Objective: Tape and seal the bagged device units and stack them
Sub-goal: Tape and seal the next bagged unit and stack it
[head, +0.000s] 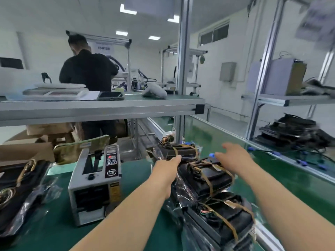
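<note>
A row of black device units in clear bags, crossed with brown tape strips, runs from the centre to the lower right: a far unit (181,151), a middle unit (208,176) and a near unit (223,220). My left hand (167,169) reaches to the left side of the far and middle units, fingers on the bag edge. My right hand (233,156) hovers with fingers spread just above the middle unit's far end. More bagged units (20,192) lie at the far left.
A grey automatic tape dispenser (96,182) stands left of centre on the green mat. A green conveyor belt (272,169) runs along the right, with black devices and cables (293,133) beyond it. A shelf (101,105) overhead carries a phone; a person in black stands behind.
</note>
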Demonstrator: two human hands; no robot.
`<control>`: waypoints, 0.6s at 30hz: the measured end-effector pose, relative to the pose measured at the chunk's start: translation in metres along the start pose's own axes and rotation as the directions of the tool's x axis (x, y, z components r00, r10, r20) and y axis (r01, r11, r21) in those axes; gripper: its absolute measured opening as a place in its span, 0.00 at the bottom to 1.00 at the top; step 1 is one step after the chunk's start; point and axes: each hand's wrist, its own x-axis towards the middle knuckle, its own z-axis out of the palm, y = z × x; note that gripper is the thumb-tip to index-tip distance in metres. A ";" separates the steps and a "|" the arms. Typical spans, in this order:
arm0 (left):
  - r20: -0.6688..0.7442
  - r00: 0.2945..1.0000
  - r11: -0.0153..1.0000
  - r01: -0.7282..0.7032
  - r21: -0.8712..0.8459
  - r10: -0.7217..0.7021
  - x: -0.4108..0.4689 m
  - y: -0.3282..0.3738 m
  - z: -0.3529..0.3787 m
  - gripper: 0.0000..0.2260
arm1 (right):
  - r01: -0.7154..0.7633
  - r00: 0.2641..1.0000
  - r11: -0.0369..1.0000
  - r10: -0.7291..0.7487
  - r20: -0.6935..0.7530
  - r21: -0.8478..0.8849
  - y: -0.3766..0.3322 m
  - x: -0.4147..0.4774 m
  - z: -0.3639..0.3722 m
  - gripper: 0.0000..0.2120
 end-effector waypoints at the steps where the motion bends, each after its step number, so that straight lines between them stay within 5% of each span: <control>1: -0.007 1.000 1.000 0.007 -0.001 -0.007 0.000 -0.001 0.006 0.27 | -0.051 0.998 0.999 0.051 0.025 -0.005 0.012 0.003 0.006 0.24; 7: 0.019 1.000 0.999 0.002 0.035 -0.003 -0.003 -0.013 0.024 0.29 | -0.174 0.983 0.933 0.146 0.109 0.314 0.045 0.001 0.044 0.17; 10: 0.052 0.998 0.997 -0.028 0.069 0.024 -0.004 -0.018 0.025 0.15 | -0.180 0.983 0.883 0.175 0.053 0.433 0.040 -0.006 0.048 0.12; 15: 0.047 0.996 0.996 -0.081 0.041 0.080 -0.012 -0.025 0.021 0.12 | -0.053 0.986 0.878 0.122 -0.116 0.476 0.027 -0.022 0.044 0.07; 18: 0.030 0.998 0.998 -0.052 0.024 0.051 -0.013 -0.027 0.018 0.19 | 0.068 0.972 0.858 0.057 -0.226 0.509 0.015 -0.034 0.039 0.10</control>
